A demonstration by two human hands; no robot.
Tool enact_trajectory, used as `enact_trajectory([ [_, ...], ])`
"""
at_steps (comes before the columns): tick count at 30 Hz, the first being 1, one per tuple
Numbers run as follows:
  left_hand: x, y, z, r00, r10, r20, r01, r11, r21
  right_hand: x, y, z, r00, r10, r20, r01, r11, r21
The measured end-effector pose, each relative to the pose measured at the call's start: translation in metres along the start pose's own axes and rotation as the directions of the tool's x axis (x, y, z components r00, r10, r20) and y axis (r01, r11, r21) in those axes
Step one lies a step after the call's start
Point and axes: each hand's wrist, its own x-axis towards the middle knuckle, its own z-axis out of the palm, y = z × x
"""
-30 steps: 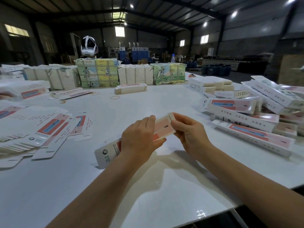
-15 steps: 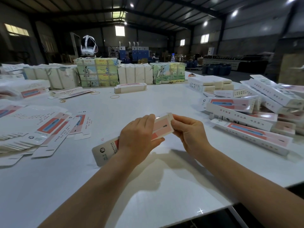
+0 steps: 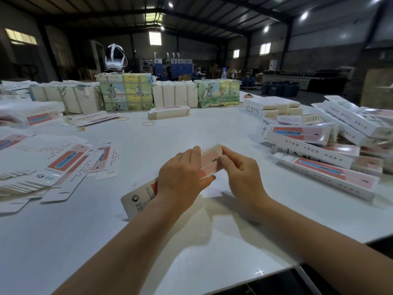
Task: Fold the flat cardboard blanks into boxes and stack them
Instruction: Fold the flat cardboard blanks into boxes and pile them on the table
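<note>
Long pink-and-white box [image 3: 209, 161] held just above the white surface [image 3: 148, 241], slanting from near left to far right; left hand [image 3: 180, 177] wraps its middle, fingers over the top, thumb underneath, while right hand [image 3: 240, 173] pinches the far end with curled fingertips. Flat blanks [image 3: 49, 167] fanned out on the surface at left, well apart from the hands; finished boxes [image 3: 319, 158] heaped at right. Wrapped bundles [image 3: 125, 92] line the far edge, a white headset [image 3: 114, 57] on top of one.
</note>
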Motion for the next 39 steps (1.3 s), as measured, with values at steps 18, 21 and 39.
enact_trajectory([
  [18, 0.004, -0.023, -0.005, 0.989, -0.024, 0.143, 0.012, 0.996, 0.086, -0.005, 0.003, 0.009, 0.922, -0.095, 0.376, 0.251, 0.886, -0.391],
  [21, 0.004, -0.034, -0.007, 0.988, 0.009, 0.151, -0.007, 1.0, -0.015, -0.002, 0.003, 0.008, 0.863, -0.24, 0.445, 0.476, 0.685, -0.552],
  [39, -0.011, -0.042, 0.053, 0.993, 0.041, 0.112, -0.018, 0.979, -0.202, 0.108, 0.014, -0.174, 0.917, -0.324, -0.231, 0.007, 0.595, -0.803],
])
